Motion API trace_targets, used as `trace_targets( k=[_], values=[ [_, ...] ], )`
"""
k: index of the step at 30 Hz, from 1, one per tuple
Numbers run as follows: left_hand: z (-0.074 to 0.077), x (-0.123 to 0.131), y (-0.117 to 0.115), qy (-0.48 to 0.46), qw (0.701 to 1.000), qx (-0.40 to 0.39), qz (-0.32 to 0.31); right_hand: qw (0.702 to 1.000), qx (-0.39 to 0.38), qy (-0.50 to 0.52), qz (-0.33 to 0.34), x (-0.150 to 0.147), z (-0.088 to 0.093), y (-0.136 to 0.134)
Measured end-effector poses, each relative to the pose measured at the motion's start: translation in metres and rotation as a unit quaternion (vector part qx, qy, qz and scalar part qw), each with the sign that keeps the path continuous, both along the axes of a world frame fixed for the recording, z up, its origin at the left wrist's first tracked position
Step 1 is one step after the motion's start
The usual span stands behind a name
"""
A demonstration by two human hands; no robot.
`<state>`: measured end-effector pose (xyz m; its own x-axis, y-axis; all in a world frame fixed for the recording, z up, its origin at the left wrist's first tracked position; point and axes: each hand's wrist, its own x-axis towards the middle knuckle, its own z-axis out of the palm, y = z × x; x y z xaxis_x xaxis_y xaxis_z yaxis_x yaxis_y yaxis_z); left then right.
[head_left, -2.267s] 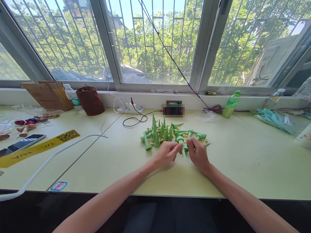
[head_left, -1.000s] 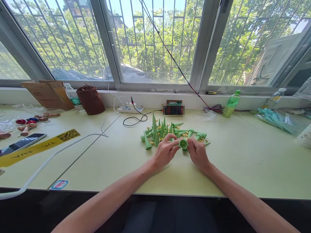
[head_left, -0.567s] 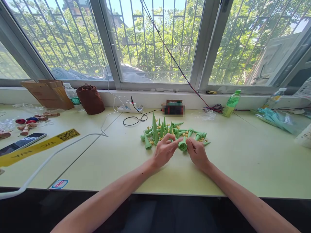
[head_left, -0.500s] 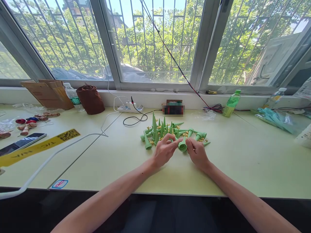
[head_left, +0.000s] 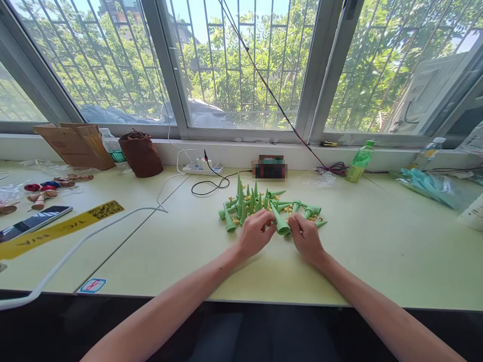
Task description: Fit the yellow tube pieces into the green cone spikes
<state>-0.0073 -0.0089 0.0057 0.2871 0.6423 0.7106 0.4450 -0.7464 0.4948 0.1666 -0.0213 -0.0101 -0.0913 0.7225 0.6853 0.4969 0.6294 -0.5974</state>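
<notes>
A green cone-shaped plant-watering spike (head_left: 279,221) is held between my two hands, its wide hollow end towards me and its tip pointing away. My left hand (head_left: 255,235) is closed, with thumb and fingertips pinched at the spike's left side. My right hand (head_left: 305,237) is curled, its thumb and forefinger gripping the right side by the wide end. My fingers hide the exact contact points. Just behind lies a pile of similar green spikes (head_left: 240,198), some upright and some lying, with small yellow valve pieces (head_left: 234,220) among them.
A power strip (head_left: 203,168) and a black cable stand behind the pile, beside a small partly blurred box (head_left: 269,168). Green bottle (head_left: 359,161) at back right. A phone (head_left: 35,223), wooden toys (head_left: 47,191) and a white cable (head_left: 94,234) with yellow tag lie left.
The spike in my hands has tilted, so its long side shows now instead of its open end facing me. My left forefinger has drawn back from its rim and curled in.
</notes>
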Motion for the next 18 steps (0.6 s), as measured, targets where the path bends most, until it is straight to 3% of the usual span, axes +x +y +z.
trace_targets(
  k=[6, 13, 18],
  values=[
    [0.005, 0.003, 0.0, -0.003, 0.995, -0.103, -0.01, 1.0, -0.006, -0.003, -0.004, 0.0, 0.001, -0.001],
    [0.011, 0.001, -0.006, -0.06, 0.959, -0.252, -0.112, 1.0, 0.002, 0.009, -0.02, 0.001, 0.002, -0.001],
    [0.011, -0.002, -0.007, -0.06, 0.943, -0.291, -0.148, 0.999, 0.022, 0.01, -0.034, -0.001, 0.006, -0.003]
  ],
)
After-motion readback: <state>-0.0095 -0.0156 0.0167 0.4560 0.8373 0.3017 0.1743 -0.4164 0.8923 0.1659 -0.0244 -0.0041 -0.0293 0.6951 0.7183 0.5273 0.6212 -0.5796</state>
